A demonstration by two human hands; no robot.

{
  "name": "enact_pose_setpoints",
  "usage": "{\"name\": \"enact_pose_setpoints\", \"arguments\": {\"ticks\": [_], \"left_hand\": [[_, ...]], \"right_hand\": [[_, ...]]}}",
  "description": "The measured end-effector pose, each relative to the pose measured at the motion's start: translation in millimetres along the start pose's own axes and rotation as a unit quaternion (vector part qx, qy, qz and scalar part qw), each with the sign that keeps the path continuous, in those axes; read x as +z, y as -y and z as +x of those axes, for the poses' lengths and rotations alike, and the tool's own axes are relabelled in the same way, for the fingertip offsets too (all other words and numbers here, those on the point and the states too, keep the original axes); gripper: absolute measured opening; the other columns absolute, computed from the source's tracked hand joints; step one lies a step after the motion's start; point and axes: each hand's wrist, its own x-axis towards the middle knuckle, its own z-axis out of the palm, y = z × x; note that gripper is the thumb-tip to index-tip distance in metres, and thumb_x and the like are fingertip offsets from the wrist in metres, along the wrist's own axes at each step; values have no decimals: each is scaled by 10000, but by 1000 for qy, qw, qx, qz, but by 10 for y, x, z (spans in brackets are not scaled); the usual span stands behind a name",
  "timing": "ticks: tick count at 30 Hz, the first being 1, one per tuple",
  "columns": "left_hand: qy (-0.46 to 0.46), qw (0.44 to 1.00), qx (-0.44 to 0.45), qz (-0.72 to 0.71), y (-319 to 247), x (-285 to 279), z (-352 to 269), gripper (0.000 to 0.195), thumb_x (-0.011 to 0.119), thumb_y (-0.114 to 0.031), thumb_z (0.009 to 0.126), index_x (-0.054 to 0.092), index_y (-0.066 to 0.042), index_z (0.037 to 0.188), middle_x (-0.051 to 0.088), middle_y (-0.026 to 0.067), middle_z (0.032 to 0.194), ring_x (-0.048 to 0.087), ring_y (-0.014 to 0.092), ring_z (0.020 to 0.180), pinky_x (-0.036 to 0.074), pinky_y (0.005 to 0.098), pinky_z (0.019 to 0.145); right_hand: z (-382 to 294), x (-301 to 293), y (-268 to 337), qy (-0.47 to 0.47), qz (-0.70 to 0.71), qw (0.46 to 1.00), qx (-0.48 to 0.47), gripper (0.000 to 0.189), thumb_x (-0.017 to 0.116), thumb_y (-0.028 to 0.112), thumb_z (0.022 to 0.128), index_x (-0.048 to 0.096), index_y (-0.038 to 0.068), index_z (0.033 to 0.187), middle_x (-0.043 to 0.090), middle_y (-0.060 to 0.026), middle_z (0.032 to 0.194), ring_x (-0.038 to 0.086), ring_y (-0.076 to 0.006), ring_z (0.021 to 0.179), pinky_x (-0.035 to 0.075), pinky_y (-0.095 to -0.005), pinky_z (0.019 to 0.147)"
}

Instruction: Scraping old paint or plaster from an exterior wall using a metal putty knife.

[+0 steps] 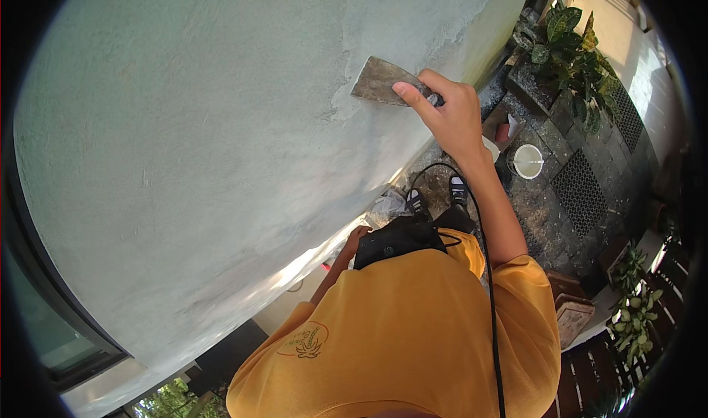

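Note:
My right hand (454, 107) grips a broad putty knife (381, 81), thumb laid along its worn, stained metal blade. The blade's wide edge points left, over the pale grey-green wall (193, 114); whether it touches the surface I cannot tell. Around the blade tip runs the ragged border of a lighter, smoother patch (381, 14) on the wall. Low at my side hangs my left hand (358, 238), close to the wall's foot and beside a black cloth (390, 246) at my waist. Its fingers are small in view and partly hidden.
On the paved floor stands a white bucket (528, 162) with a pale inside and a stick across its rim. Leafy potted plants (575, 47) line the right. A perforated mat (579, 194) lies on the paving. A black cable (489, 285) runs down my right side.

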Motion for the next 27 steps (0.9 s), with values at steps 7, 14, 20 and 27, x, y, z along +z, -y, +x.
{"name": "enact_pose_setpoints", "arguments": {"ticks": [7,14,20,27], "left_hand": [[16,996,-30,-78,-132,-45,86,363,469,-327,992,610,-15,1116,663,113,973,635,172,881,499,281,773],[33,999,-11,-30,-54,-84,134,371,460,-334,993,606,-20,1129,661,120,975,630,182,917,491,293,799],[11,997,-4,72,-29,-89,70,387,464,-347,990,615,-24,1141,662,109,992,623,183,926,470,302,834],[-14,998,11,66,-44,22,-2,336,471,-293,958,670,-37,1045,653,86,989,601,178,938,444,295,847]], "right_hand": [[-11,-1,-18,-6,-11,998,-57,433,720,401,830,580,14,695,415,-75,503,354,-171,445,313,-301,442],[36,-42,54,3,6,998,-65,448,706,415,835,564,12,699,421,-90,507,367,-201,442,320,-312,448],[39,-57,108,19,3,997,-77,456,693,436,840,580,14,707,436,-94,508,376,-202,447,326,-322,450],[64,-79,133,27,2,995,-100,476,683,449,846,572,14,689,444,-83,510,372,-186,447,316,-313,446]]}}
